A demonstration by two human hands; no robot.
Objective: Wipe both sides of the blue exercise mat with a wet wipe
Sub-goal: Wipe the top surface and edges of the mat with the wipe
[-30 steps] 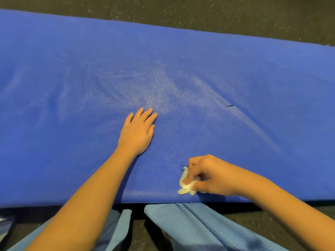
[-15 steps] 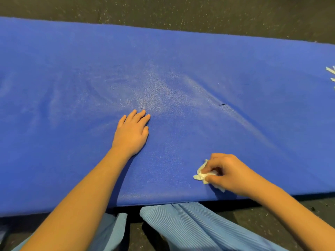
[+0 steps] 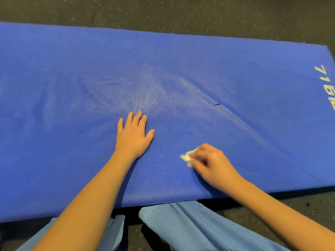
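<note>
The left hand (image 3: pixel 133 136) lies flat, palm down, on the blue exercise mat (image 3: pixel 199 66), its fingers straight and close together and the thumb spread to the side; it holds nothing. Near it, closer to the mat's near edge, the right hand (image 3: pixel 212 163) has its fingers curled round a crumpled white wet wipe (image 3: pixel 187 156) and presses it against the mat's surface; the wipe sticks out from the fingertips on the side toward the left hand. This hand and the wipe are blurred, so the exact hold of each finger cannot be told. Both bare forearms reach in from the bottom of the view. The mat lies spread out on a dark speckled floor (image 3: pixel 163 11), filling most of the view, with soft creases running out from beyond the left hand and a pale sheen in the middle. A small dark mark (image 3: pixel 217 109) sits on one crease. White lettering (image 3: pixel 326 87) runs along the mat's right end. Light blue ribbed trousers (image 3: pixel 190 227) show just beside the mat's near edge.
</note>
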